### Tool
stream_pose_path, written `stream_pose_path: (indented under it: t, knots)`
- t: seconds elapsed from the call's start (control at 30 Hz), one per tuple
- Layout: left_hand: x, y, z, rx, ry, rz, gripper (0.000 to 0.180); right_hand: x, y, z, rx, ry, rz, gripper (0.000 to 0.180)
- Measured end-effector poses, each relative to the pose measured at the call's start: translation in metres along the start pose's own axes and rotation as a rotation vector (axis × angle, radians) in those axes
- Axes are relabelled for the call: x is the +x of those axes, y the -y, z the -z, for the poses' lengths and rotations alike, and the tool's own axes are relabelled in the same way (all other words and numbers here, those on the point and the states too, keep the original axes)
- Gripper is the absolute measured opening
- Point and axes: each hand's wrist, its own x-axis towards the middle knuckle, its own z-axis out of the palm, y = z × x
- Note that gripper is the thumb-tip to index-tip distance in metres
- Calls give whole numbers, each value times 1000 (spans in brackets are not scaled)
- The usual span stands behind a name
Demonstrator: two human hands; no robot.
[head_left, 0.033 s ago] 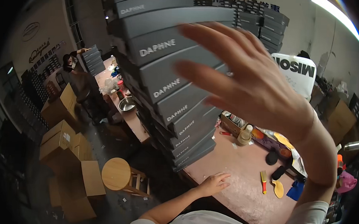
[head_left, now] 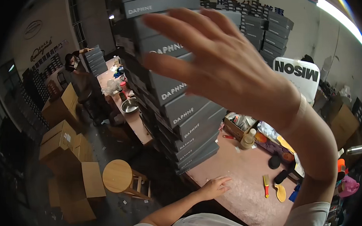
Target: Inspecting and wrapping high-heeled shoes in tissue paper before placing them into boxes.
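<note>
Right hand [head_left: 228, 70] raised, fingers spread and released, before the stack of grey boxes [head_left: 185, 117]; left hand [head_left: 214, 187] rests open, holding nothing, on the worktop [head_left: 243, 173] edge

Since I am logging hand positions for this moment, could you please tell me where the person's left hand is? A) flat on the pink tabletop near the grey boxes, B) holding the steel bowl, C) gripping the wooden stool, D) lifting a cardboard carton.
A: the left hand lies open on the pink tabletop, beside the foot of the stack of grey boxes, holding nothing.
</note>
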Motion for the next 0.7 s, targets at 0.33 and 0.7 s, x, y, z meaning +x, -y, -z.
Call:
stream_pose_path:
  t: [0.33, 0.7]
  knots:
    - [-7, -31, 54, -42, -50, -117, 39, -14, -39, -5, -185, 146, 119, 17]
    - [79, -73, 48, -1781, 509, -335, 92, -277, 199, 148, 379, 177, -485, 15]
